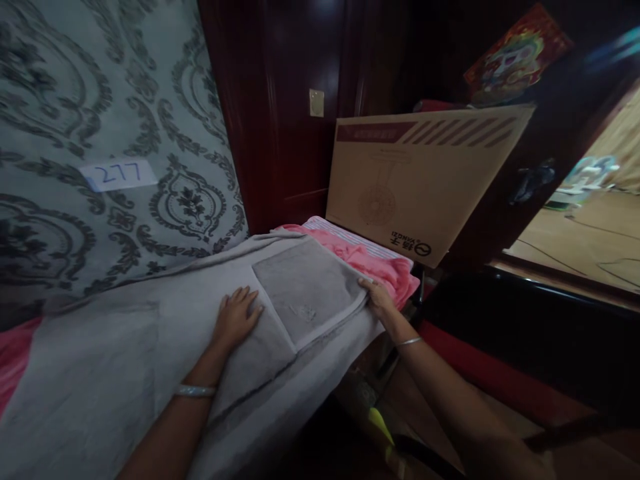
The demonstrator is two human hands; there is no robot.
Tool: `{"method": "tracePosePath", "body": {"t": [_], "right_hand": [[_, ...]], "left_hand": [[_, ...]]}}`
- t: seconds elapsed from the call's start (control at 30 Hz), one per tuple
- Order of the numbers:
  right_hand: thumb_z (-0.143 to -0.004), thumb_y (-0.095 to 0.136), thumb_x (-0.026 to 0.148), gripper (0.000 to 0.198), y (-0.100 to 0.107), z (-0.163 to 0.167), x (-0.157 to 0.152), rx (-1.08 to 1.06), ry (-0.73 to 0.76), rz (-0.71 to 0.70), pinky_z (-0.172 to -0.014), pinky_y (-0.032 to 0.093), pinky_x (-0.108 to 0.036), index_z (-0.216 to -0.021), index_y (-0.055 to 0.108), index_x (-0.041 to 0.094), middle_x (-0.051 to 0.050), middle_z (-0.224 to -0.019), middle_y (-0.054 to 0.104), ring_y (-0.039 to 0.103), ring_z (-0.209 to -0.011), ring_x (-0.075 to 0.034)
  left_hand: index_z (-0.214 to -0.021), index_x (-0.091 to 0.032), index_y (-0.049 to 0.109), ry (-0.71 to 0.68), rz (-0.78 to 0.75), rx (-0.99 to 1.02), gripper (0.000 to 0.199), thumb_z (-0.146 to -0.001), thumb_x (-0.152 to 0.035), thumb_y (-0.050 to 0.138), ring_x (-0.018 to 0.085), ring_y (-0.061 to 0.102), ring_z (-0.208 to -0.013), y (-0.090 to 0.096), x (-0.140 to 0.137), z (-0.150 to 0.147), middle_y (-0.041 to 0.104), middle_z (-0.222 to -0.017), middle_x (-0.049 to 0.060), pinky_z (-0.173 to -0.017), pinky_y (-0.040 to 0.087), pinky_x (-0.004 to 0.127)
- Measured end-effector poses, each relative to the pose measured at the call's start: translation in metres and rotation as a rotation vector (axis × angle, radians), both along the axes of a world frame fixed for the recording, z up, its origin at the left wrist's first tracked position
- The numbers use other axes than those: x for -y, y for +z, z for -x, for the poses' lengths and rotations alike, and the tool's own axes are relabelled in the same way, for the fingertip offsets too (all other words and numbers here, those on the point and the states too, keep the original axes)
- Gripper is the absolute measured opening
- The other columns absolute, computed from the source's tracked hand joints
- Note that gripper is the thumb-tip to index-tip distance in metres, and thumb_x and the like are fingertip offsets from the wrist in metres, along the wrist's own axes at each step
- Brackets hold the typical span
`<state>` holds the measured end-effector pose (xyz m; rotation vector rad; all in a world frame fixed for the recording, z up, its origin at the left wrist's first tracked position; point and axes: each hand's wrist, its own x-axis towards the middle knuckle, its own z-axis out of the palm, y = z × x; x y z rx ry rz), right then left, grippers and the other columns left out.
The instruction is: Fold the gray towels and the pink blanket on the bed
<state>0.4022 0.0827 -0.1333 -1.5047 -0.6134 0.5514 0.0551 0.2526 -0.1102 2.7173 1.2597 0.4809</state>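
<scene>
- Damask wallpaper (193,203), far left
- "277" paper label (120,175), on the wallpaper
- YANGZI cardboard carton (425,180), far right
- Red festive print (517,57), above the carton

1. Dim light is filling the scene, leaving the dark red door (270,87) murky and the black surface (530,320) at right nearly without detail.
2. Brighter, warmer light is showing at the far right, where the tan floor (600,233) is glowing.
3. A pale bluish glare is streaking the upper right corner.
4. Soft light is spreading over the gray cloth (195,287), while deep shadow is pooling beneath it.
5. Wide-angle distortion is tilting the door's edges, and blur is softening the wallpaper (193,207) toward the left edge.
</scene>
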Motion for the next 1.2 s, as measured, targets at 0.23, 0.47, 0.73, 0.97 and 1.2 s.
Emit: {"method": "tracePosePath", "body": {"t": [0.23,0.47,0.73,0.97,1.2], "right_hand": [[-0.065,0.067,0.049,0.027,0.007,0.014,-0.007,-0.146,-0.005,-0.124,-0.068,0.06,-0.04,-0.07,0.06,0.023,-0.007,-0.066,0.07,0.07,-0.074,-0.028],[-0.081,0.06,0.035,0.035,0.056,0.087,-0.041,0.312,0.195,-0.165,-0.104,0.051,-0.043,-0.107,0.076,0.02,-0.007,-0.113,0.076,0.069,-0.111,-0.026],[-0.087,0.053,0.015,0.046,0.037,0.22,-0.031,0.754,0.793,-0.051,-0.105,0.051,-0.037,-0.128,0.071,0.023,-0.005,-0.127,0.073,0.067,-0.117,-0.022],[-0.074,0.06,0.006,0.065,0.01,0.227,-0.016,0.972,0.811,-0.045,-0.114,0.043,-0.042,-0.138,0.062,0.018,-0.01,-0.14,0.064,0.055,-0.134,-0.025],[-0.078,0.053,-0.003,0.062,0.022,0.229,-0.014,1.135,0.787,-0.007,-0.116,0.039,-0.049,-0.135,0.065,0.019,-0.013,-0.142,0.062,0.051,-0.138,-0.027]], "left_hand": [[-0.127,-0.014,0.067,-0.061,0.481,0.938,0.068,-0.085,-0.065,0.053,0.033,0.061,-0.128,-0.006,-0.015,0.017,0.066,-0.137,0.017,-0.114,0.046,0.052],[-0.142,-0.012,0.05,-0.037,0.94,1.278,0.07,-0.096,-0.064,0.035,0.03,0.065,-0.125,0.005,-0.023,0.031,0.062,-0.138,0.024,-0.11,0.049,0.052],[-0.154,-0.013,0.027,0.033,1.055,1.338,0.071,-0.101,-0.059,0.021,0.026,0.069,-0.115,0.007,-0.023,0.033,0.062,-0.138,0.023,-0.101,0.054,0.047],[-0.156,-0.022,0.034,0.019,0.948,1.362,0.073,-0.09,-0.033,0.063,0.021,0.068,-0.115,-0.004,-0.022,0.029,0.063,-0.14,0.013,-0.101,0.054,0.036],[-0.134,-0.012,0.064,0.25,0.687,1.089,0.067,-0.068,-0.017,0.073,0.025,0.07,-0.103,0.013,-0.039,0.01,0.072,-0.122,0.014,-0.093,0.057,0.036]]}}
